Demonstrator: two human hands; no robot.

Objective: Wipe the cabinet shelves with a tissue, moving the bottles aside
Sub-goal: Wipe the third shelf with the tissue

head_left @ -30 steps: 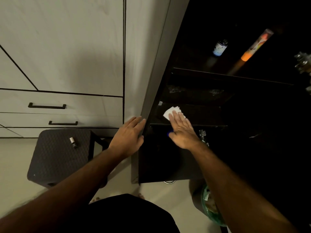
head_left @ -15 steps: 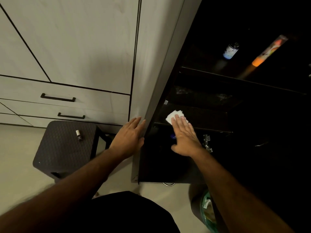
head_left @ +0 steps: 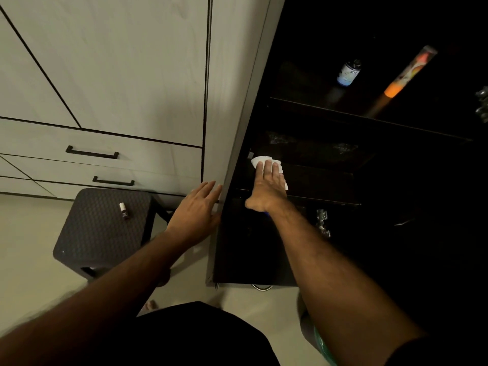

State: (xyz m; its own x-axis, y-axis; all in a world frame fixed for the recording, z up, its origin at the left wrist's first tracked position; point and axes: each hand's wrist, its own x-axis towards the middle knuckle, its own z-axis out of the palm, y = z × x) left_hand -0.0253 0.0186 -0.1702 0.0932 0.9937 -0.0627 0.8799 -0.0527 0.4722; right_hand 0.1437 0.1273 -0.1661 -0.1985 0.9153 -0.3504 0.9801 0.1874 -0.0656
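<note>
Head view: white tissue (head_left: 266, 161) lies on a dark cabinet shelf (head_left: 317, 178), pressed flat under the straight fingers of the right hand (head_left: 266, 188). Left hand (head_left: 196, 212), fingers extended, rests against the cabinet's side edge (head_left: 237, 159). Two bottles (head_left: 348, 73) stand on the shelf above the tissue.

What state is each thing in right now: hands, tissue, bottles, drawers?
right hand: flat, pressing the tissue
tissue: on the dark shelf, partly under the fingers
left hand: open, resting on the cabinet edge
blue-label bottle: on the upper shelf
small bottle: lying on the stool
drawers: closed
</note>
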